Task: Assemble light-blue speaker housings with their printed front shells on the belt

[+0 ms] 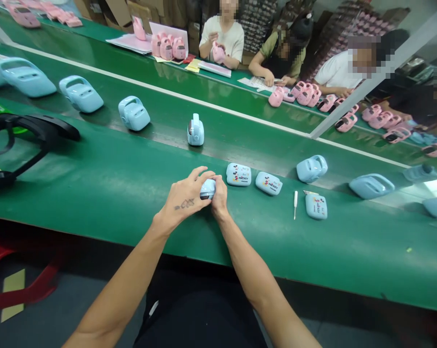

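Observation:
Both hands close round a small light-blue plastic device point(207, 188) with a dark face, held just over the green bench point(106, 193). My left hand point(185, 195) wraps its left side, and my right hand point(219, 197) grips the right side. The fingers cover much of it. To the right lie two light-blue printed covers, one cover point(239, 175) close to my right hand and another cover point(269, 183) beyond it. Farther right, a white-handled screwdriver point(295, 205) lies beside a third printed cover point(316, 206).
Several light-blue handled devices point(134, 113) stand along the dark belt point(167, 130) behind my hands. A black strapped object point(30, 140) lies at the left. Across the line, several people sit among pink devices point(167, 48). A slanted metal post point(349, 104) rises at the right.

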Tool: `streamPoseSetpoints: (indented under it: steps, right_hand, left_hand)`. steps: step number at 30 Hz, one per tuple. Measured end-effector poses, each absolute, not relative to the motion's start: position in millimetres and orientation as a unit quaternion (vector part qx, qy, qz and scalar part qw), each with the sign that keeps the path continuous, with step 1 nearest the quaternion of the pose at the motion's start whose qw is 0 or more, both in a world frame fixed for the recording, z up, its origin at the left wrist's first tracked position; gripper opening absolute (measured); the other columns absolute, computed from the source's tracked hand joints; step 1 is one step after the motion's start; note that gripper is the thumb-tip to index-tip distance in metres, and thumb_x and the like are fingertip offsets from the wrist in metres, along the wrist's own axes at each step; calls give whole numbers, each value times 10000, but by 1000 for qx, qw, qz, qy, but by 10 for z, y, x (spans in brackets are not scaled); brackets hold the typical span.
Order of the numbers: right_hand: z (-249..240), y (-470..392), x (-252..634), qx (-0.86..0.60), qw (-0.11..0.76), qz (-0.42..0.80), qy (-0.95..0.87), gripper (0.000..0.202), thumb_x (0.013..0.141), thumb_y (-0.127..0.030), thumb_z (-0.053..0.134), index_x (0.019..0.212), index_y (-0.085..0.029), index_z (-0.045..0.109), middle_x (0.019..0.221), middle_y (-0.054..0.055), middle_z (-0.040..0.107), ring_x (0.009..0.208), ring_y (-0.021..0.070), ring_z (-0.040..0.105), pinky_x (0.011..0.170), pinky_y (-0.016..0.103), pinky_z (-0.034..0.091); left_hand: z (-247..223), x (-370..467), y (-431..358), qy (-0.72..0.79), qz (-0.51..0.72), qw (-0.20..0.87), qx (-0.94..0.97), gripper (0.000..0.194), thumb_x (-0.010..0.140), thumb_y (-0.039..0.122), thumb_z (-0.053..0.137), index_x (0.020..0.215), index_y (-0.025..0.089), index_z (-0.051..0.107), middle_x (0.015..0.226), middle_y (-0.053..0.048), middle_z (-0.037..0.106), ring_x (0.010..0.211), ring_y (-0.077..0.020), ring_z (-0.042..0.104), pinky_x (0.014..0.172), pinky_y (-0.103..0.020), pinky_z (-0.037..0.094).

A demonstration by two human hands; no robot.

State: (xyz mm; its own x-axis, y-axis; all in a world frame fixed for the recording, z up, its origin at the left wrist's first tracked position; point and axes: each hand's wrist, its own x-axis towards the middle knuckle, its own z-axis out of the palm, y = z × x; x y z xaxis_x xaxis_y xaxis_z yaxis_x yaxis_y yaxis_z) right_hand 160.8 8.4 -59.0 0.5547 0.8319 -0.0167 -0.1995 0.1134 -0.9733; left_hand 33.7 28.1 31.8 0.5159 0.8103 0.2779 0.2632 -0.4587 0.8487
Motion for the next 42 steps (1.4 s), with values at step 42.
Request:
streamPoseSetpoints:
  steps: [42]
  right_hand:
    - [-665, 275, 1941, -585, 627, 315, -407, 710, 996, -608, 236, 849, -184, 787, 836, 82, 769, 881, 247, 710, 865, 356, 525]
  left_hand:
    - [-563, 216, 619, 346, 327, 506, 720, 967, 579, 479, 915, 1410, 217, 495, 1443, -139, 588, 1293, -316, 597, 1098, -443, 488]
